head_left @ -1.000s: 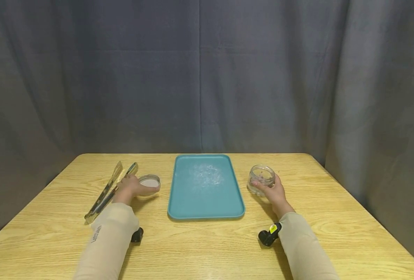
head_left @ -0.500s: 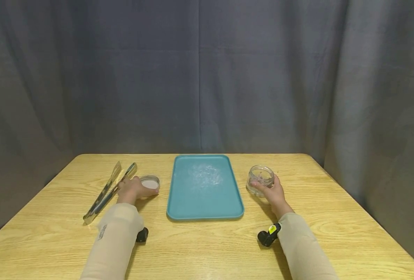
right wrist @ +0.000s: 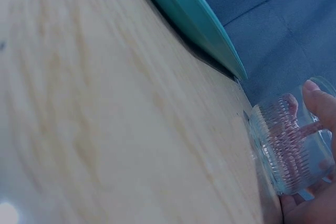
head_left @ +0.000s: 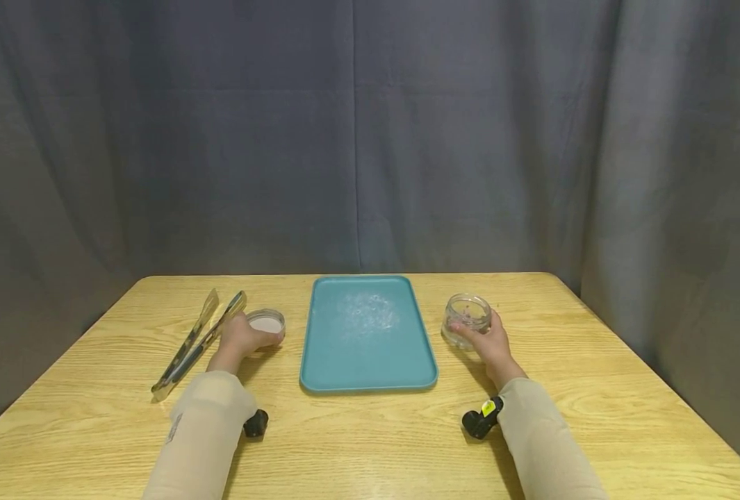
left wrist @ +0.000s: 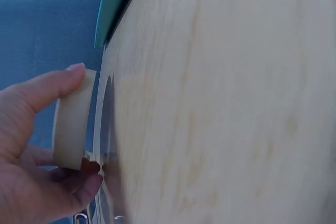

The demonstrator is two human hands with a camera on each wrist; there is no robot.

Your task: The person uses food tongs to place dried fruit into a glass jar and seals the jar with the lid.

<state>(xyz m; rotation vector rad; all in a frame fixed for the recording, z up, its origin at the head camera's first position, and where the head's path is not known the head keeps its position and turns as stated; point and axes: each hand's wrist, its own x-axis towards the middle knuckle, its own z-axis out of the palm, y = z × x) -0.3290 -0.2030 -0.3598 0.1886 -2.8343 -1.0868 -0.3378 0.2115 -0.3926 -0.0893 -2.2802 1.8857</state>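
Observation:
My left hand (head_left: 241,337) pinches a round jar lid (head_left: 266,321) with a pale inner face, thumb on one side and fingers on the other. In the left wrist view the lid (left wrist: 74,121) is edge-on, held slightly above the wood with a shadow beside it. Metal tongs (head_left: 185,353) lie spread just left of that hand, partly covered by it. On the right, my right hand (head_left: 493,347) grips a clear glass jar (head_left: 466,309) without a lid. Its ribbed base (right wrist: 281,153) is at the tabletop in the right wrist view.
A teal tray (head_left: 370,368) with whitish marks on its surface lies at mid-table between both hands. The wooden table (head_left: 370,444) ends at grey curtains (head_left: 357,139) behind. A black camera (head_left: 481,420) sits on my right wrist.
My left forearm has shifted a little to the right, and the hand has turned slightly, uncovering more of the tongs. The lid stays in nearly the same place. My right hand and the jar look unmoved.

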